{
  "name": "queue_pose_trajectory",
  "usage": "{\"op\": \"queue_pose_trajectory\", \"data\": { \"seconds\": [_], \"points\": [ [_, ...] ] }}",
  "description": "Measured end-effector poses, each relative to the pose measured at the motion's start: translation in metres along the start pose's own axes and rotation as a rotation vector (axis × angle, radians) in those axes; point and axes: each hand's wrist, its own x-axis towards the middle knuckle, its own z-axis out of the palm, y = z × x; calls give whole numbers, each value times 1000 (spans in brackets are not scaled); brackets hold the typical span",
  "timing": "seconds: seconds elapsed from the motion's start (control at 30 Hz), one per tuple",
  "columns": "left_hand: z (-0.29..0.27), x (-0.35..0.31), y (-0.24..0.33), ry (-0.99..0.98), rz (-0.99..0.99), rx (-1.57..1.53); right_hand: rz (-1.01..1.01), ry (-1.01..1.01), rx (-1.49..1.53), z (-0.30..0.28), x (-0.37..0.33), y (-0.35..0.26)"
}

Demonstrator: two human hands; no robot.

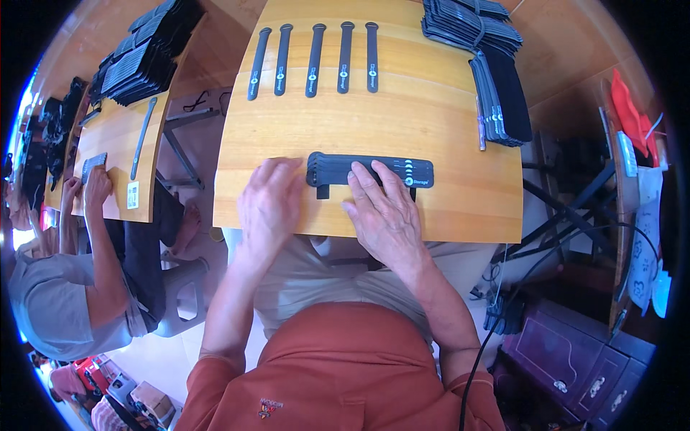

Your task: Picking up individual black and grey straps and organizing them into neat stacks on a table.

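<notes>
A fanned stack of dark grey fabric straps (345,170) with rounded ends lies crosswise near the table's front edge. My right hand (386,212) rests on it, fingers stretched flat over the middle and right part. Just off the stack's left end is my left hand (269,201), fingers loosely bent and slightly blurred, with nothing seen in them. A short black band end (323,192) sticks out below the stack on the left; another (412,192) shows beside my right hand. Farther back, several single straps (314,61) lie spaced out in a row, pointing away from me.
On the wooden table (287,129), bundled straps (471,25) and a fanned pile (499,97) lie at the back right, with a pen (481,123) alongside. At left, a co-worker (72,287) handles a strap at another table holding bundles (140,68). A black cable (503,316) hangs at right.
</notes>
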Motion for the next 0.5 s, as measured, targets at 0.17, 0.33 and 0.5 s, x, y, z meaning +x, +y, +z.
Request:
{"op": "queue_pose_trajectory", "data": {
  "seconds": [0.17, 0.33, 0.5],
  "points": [
    [10, -20, 2, -216, 443, 242, -9, 6, 8, 3, -1, 1],
    [6, -18, -5, -332, 487, 338, 23, -10, 33, 0, -18, 21],
    [-12, -17, -22, -348, 451, 329, 113, -29, -10, -20, -38, 44]
  ]
}}
